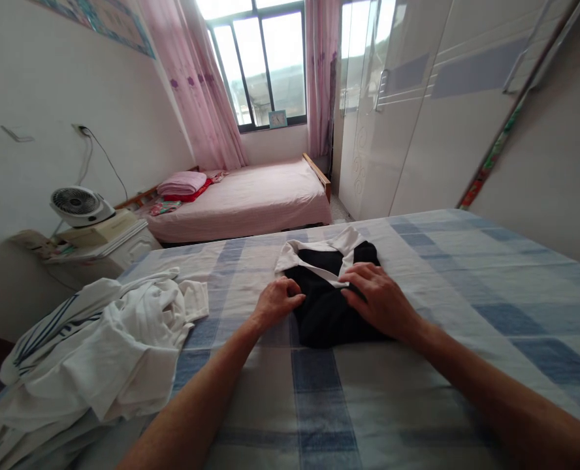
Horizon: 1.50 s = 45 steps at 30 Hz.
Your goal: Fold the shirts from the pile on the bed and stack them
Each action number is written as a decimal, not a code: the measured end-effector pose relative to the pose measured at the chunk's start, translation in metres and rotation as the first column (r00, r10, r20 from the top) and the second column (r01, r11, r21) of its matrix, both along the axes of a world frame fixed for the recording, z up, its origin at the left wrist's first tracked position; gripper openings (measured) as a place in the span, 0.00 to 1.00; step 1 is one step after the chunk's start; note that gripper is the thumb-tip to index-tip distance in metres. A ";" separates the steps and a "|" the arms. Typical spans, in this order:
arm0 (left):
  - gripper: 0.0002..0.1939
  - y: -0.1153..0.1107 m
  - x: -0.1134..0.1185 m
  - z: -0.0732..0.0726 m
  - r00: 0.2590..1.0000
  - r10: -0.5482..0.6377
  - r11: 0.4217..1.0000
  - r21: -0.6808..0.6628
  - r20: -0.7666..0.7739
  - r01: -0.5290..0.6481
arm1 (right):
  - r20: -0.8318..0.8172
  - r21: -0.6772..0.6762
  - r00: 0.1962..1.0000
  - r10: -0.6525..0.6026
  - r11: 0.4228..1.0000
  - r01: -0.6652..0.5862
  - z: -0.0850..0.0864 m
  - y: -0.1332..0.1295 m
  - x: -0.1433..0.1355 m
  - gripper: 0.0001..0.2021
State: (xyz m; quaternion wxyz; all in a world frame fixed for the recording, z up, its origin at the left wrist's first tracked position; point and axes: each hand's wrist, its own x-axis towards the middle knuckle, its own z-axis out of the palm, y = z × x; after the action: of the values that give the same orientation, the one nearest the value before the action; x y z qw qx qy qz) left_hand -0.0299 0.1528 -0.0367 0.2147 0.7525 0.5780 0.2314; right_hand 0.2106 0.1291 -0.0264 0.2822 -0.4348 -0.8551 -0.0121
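A black shirt with a white collar lies bunched into a compact, folded shape on the checked bedspread, its collar toward the far side. At its left edge, my left hand is closed, with curled fingers and the thumb against the black cloth; the fingertips are partly hidden. My right hand rests over the shirt's right side. Its fingers reach toward the white front band below the collar, and the thumb stands apart from them on the fabric.
A loose heap of white clothes with dark stripes lies at the left on the blue-and-white bedspread. Beyond stands a pink-covered bed. A fan sits on a bedside cabinet; a glossy wardrobe lines the right.
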 end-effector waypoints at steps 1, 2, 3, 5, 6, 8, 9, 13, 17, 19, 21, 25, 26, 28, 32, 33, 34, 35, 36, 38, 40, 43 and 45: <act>0.05 0.000 0.001 0.000 1.000 -0.004 1.000 0.003 0.001 0.004 | 0.014 -0.028 0.995 0.103 0.994 -0.103 0.004 -0.009 -0.007 0.12; 0.04 -0.001 0.002 0.000 1.000 -0.008 1.000 0.009 0.008 0.008 | 0.039 -0.066 0.980 0.196 0.979 -0.193 0.007 -0.016 -0.014 0.13; 0.04 -0.001 0.003 0.000 1.000 -0.009 1.000 0.012 0.021 0.009 | 0.072 -0.102 0.960 0.270 0.960 -0.262 0.008 -0.023 -0.021 0.15; 0.04 -0.001 0.004 0.000 0.998 0.001 1.000 0.010 0.056 -0.002 | 0.151 -0.142 0.929 0.337 0.938 -0.317 0.005 -0.032 -0.032 0.17; 0.04 0.000 0.003 -0.001 0.997 0.008 1.000 0.002 0.077 -0.008 | 0.185 -0.144 0.924 0.334 0.940 -0.310 0.002 -0.034 -0.036 0.15; 0.04 0.001 0.001 -0.001 0.992 0.016 0.999 -0.031 0.124 -0.013 | 0.214 -0.140 0.924 0.316 0.946 -0.291 -0.003 -0.034 -0.038 0.08; 0.05 0.002 -0.001 0.000 0.989 0.017 0.999 -0.052 0.147 -0.010 | 0.207 -0.138 0.926 0.317 0.946 -0.293 -0.005 -0.034 -0.038 0.06; 0.11 0.005 -0.010 0.005 0.970 0.035 0.991 -0.133 0.239 -0.002 | 0.100 -0.151 0.931 0.351 0.930 -0.335 -0.007 -0.031 -0.033 0.05; 0.11 0.007 -0.013 0.004 0.970 0.082 0.990 -0.135 0.228 -0.052 | 0.065 -0.189 0.929 0.365 0.918 -0.348 -0.006 -0.032 -0.032 0.06; 0.08 0.008 -0.010 0.001 0.976 0.106 0.991 -0.096 0.188 -0.089 | 0.082 -0.208 0.920 0.384 0.909 -0.361 -0.006 -0.033 -0.033 0.07; 0.04 0.008 -0.006 -0.003 0.981 0.119 0.993 -0.039 0.150 -0.115 | 0.101 -0.223 0.912 0.396 0.903 -0.368 -0.006 -0.034 -0.035 0.08; 0.08 0.004 0.001 -0.005 0.990 0.061 0.996 0.060 0.124 -0.069 | 0.116 -0.229 0.916 0.384 0.908 -0.351 -0.008 -0.034 -0.036 0.09; 0.08 0.003 0.002 -0.005 0.993 0.030 0.997 0.070 0.118 -0.039 | 0.117 -0.229 0.918 0.379 0.910 -0.346 -0.008 -0.034 -0.036 0.09; 0.05 0.001 0.003 -0.004 0.995 -0.022 0.997 0.073 0.095 0.015 | 0.117 -0.232 0.920 0.374 0.911 -0.341 -0.009 -0.034 -0.036 0.08; 0.14 0.001 0.000 -0.004 0.994 -0.077 0.997 0.031 0.073 0.075 | 0.113 -0.234 0.922 0.370 0.912 -0.337 -0.009 -0.035 -0.036 0.08; 0.18 0.001 0.000 -0.004 0.993 -0.089 0.996 0.019 0.071 0.088 | 0.113 -0.236 0.923 0.368 0.912 -0.335 -0.009 -0.035 -0.036 0.08; 0.21 0.001 -0.001 -0.004 0.993 -0.098 0.995 0.012 0.063 0.097 | 0.112 -0.239 0.924 0.366 0.912 -0.333 -0.009 -0.035 -0.036 0.08; 0.23 0.000 0.000 -0.004 0.994 -0.098 0.995 0.014 0.043 0.098 | 0.112 -0.242 0.924 0.366 0.912 -0.332 -0.008 -0.035 -0.037 0.08; 0.23 0.000 0.001 -0.004 0.996 -0.087 0.996 0.026 0.009 0.087 | 0.112 -0.245 0.924 0.367 0.911 -0.332 -0.008 -0.035 -0.037 0.08; 0.20 -0.002 0.004 -0.004 0.996 -0.028 0.997 0.074 -0.080 0.034 | 0.113 -0.248 0.923 0.368 0.910 -0.333 -0.008 -0.034 -0.037 0.08; 0.14 -0.003 0.008 -0.005 0.986 0.036 0.992 0.125 -0.165 -0.016 | 0.116 -0.246 0.924 0.366 0.911 -0.330 -0.008 -0.034 -0.037 0.08; 0.08 -0.002 0.011 -0.006 0.972 0.079 0.988 0.146 -0.223 -0.047 | 0.120 -0.242 0.925 0.361 0.914 -0.326 -0.009 -0.034 -0.038 0.08; 0.07 0.001 0.010 -0.007 0.968 0.102 0.987 0.143 -0.229 -0.071 | 0.119 -0.242 0.923 0.365 0.913 -0.329 -0.009 -0.034 -0.038 0.08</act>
State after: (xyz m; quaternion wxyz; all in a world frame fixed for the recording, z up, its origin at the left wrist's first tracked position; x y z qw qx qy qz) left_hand -0.0198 0.1539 -0.0437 0.0834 0.7614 0.6149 0.1878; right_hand 0.1730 0.0951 -0.0352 0.1602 -0.3014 -0.9350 0.0967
